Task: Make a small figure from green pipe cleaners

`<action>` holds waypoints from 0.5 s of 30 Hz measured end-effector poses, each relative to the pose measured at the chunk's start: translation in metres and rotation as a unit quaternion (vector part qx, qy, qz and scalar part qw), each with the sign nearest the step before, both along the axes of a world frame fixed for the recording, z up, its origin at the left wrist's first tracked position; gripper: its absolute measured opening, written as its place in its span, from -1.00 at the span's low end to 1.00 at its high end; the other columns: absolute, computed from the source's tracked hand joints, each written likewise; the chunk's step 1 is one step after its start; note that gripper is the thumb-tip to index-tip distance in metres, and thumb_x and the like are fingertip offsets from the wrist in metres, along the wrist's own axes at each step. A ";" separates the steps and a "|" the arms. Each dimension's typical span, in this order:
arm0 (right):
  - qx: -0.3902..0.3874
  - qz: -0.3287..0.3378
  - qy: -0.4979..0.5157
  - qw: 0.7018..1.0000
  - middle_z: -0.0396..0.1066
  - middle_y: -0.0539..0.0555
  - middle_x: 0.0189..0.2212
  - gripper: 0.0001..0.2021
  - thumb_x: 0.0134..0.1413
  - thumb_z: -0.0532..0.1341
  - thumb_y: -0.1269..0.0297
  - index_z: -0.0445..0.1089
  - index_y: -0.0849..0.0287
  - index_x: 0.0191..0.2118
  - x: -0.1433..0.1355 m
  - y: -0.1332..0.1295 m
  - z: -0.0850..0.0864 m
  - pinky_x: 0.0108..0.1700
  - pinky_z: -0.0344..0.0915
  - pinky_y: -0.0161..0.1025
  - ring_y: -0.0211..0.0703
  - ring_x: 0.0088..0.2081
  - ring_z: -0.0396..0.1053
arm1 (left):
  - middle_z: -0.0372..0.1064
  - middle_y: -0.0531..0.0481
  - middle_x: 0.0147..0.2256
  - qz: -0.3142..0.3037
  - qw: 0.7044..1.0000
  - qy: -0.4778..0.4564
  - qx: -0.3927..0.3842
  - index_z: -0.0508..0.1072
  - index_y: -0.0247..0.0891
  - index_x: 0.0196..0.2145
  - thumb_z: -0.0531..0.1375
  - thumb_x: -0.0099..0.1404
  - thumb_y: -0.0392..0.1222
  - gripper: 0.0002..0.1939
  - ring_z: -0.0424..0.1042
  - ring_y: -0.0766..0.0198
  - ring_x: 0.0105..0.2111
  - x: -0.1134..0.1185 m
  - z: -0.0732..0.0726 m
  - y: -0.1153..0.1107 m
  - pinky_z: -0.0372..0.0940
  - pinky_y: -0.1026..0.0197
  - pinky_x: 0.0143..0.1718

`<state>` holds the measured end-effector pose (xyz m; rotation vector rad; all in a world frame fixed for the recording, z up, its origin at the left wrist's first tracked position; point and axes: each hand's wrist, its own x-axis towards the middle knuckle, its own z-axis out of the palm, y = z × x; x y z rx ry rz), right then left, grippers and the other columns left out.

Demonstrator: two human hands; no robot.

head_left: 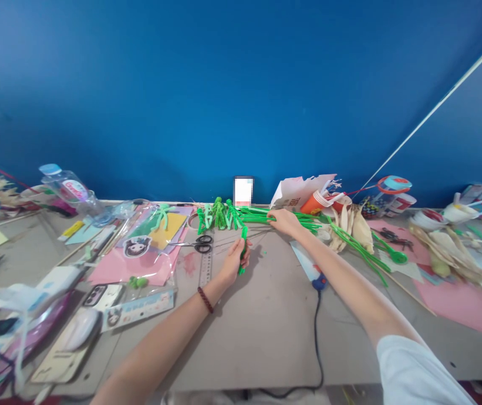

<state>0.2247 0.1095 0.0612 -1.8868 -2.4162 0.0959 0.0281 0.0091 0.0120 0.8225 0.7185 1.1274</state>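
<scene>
Near the middle of the table, my left hand (235,261) is closed around a short green piece of folded pipe cleaner (244,233), which sticks out above and below the fingers. Farther back, my right hand (285,221) reaches into a bundle of long green pipe cleaners (258,215), its fingertips pinched on some of them. Left of that bundle, several twisted green pipe cleaner shapes (218,214) stand in a row by the wall. Black-handled scissors (202,244) lie left of my left hand, beside a clear ruler (206,268).
A glue gun (319,281) trails its cord to the front edge. Pink sheets in a plastic bag (133,270), a phone (61,360) and a bottle (70,188) crowd the left. Orange paper cups (315,202), dried husks (357,228) and pink paper (464,301) lie right. A blue wall rises behind.
</scene>
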 end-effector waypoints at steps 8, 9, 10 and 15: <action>0.004 0.002 0.159 0.987 0.48 0.11 -0.17 -0.55 0.12 0.06 -0.03 0.35 0.13 0.01 -0.005 -0.005 0.017 -0.20 0.27 -0.27 -0.07 -0.17 0.43 | 0.01 0.22 -0.67 -0.002 1.000 0.009 0.012 0.28 -0.26 -0.38 0.17 0.12 0.15 -0.61 -0.08 0.52 -0.74 0.001 0.000 -0.002 -0.09 0.43 -0.74; 0.005 0.019 0.200 0.980 0.48 0.09 -0.17 -0.56 0.17 0.00 -0.03 0.37 0.12 0.00 -0.008 -0.010 0.023 -0.17 0.27 -0.27 -0.08 -0.16 0.42 | 0.02 0.22 -0.67 -0.003 1.000 0.009 0.015 0.28 -0.26 -0.38 0.17 0.13 0.14 -0.62 -0.07 0.51 -0.74 0.001 0.000 -0.002 -0.09 0.43 -0.74; 0.009 0.037 0.230 0.973 0.48 0.07 -0.16 -0.56 0.20 -0.05 -0.01 0.39 0.12 -0.03 -0.012 -0.016 0.028 -0.14 0.26 -0.26 -0.08 -0.14 0.42 | 0.03 0.22 -0.66 -0.003 1.000 0.009 0.018 0.28 -0.26 -0.38 0.17 0.13 0.14 -0.62 -0.07 0.51 -0.74 0.001 0.000 -0.002 -0.08 0.43 -0.73; 0.013 0.086 0.217 0.972 0.47 0.11 -0.13 -0.59 0.20 -0.01 0.01 0.35 0.11 0.01 -0.029 -0.062 0.059 -0.18 0.26 -0.22 -0.05 -0.19 0.42 | 0.04 0.21 -0.66 0.001 0.999 0.024 0.027 0.30 -0.26 -0.33 0.14 0.17 0.12 -0.65 -0.07 0.51 -0.74 0.000 -0.001 -0.001 -0.08 0.42 -0.73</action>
